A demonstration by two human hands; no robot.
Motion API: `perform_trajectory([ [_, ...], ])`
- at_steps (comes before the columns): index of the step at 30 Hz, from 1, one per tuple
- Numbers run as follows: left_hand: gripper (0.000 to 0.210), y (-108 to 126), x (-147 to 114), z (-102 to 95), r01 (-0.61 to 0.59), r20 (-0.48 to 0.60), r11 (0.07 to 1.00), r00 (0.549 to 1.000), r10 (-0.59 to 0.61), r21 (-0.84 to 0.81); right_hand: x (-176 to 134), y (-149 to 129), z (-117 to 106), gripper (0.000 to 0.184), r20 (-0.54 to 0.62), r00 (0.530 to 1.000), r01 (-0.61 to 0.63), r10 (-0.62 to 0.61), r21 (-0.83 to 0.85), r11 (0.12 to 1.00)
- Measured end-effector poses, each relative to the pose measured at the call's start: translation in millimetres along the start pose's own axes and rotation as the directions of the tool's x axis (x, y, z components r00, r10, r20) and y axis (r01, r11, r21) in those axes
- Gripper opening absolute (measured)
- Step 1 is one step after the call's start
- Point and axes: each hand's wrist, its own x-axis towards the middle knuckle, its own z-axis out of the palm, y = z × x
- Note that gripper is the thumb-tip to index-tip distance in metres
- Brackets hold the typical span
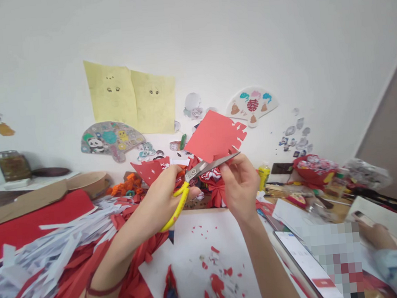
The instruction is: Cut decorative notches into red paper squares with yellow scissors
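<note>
My left hand [166,193] is closed around the yellow handle of a pair of scissors [176,212], whose metal blades point up to the right. Along the lower edge of a red sheet of paper [211,136], the blades meet the paper close to the fingers of my right hand [241,182]. That hand pinches the paper near its lower right corner. Jagged notches run along the paper's right side, and the rest of it looks plain. Beneath both hands, red scraps [217,284] lie scattered on a white sheet [190,256].
Red and white paper strips [64,244] pile up at left. A lit screen [311,264] lies right of the white sheet. Farther right, another person's hand [378,235] holds a phone. A glass jar [14,165] and a yellow bottle [264,175] stand near the wall.
</note>
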Motion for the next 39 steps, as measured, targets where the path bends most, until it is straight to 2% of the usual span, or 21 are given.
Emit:
perform_trajectory([
  [6,0.033,2.7,0.6,1.2,0.009,-0.001,0.999,1.0,-0.009,-0.045,-1.2,-2.2,1.0,0.006,-0.02,1.0,0.01,-0.01,-0.002,1.0],
  [12,0.025,1.3,1.0,2.3,-0.018,-0.001,0.997,1.0,0.018,-0.071,-2.3,-1.5,3.4,0.007,-0.058,0.998,-0.004,0.002,-0.032,0.999],
  [17,0.025,0.9,1.1,3.4,-0.027,0.001,0.997,1.0,0.027,-0.066,-3.8,-0.8,4.9,0.008,-0.093,0.996,-0.018,0.011,-0.066,0.998],
  [39,0.025,4.1,0.5,2.5,-0.011,-0.028,0.999,1.0,0.012,0.049,-2.5,-0.6,2.4,0.012,-0.084,0.996,0.007,-0.01,-0.039,0.999],
])
